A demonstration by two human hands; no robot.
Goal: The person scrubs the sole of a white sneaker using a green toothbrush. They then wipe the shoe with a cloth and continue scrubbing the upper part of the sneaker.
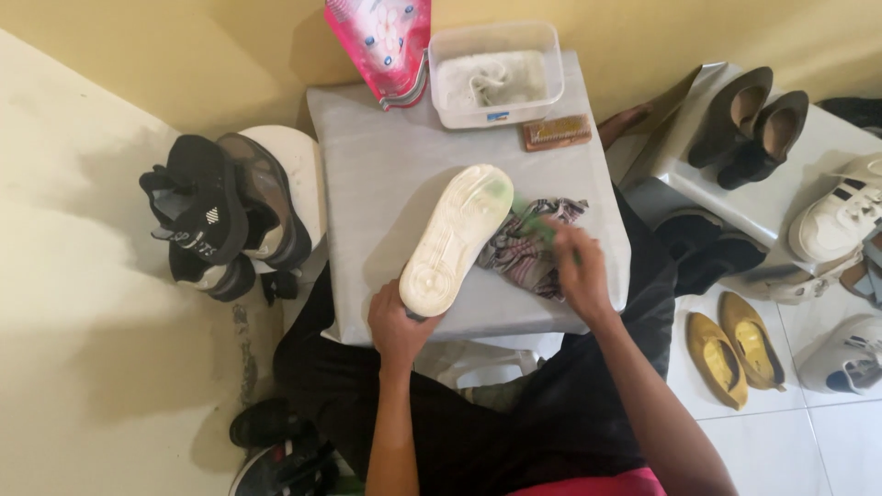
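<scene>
My left hand (400,323) grips the heel of a white shoe (457,237), held sole-up and tilted over a small grey table (386,174). My right hand (577,266) is blurred with motion beside the shoe's toe end and holds a small green object (531,217), perhaps a brush; its exact shape is unclear. A crumpled striped cloth (526,253) lies on the table under my right hand.
At the table's far edge stand a pink pouch (381,46), a clear plastic tub (496,73) with whitish contents and a brown brush (557,131). Black shoes (220,216) pile on a white stool at left. Dark heels (749,124), white sneakers (841,220) and yellow flats (735,347) sit at right.
</scene>
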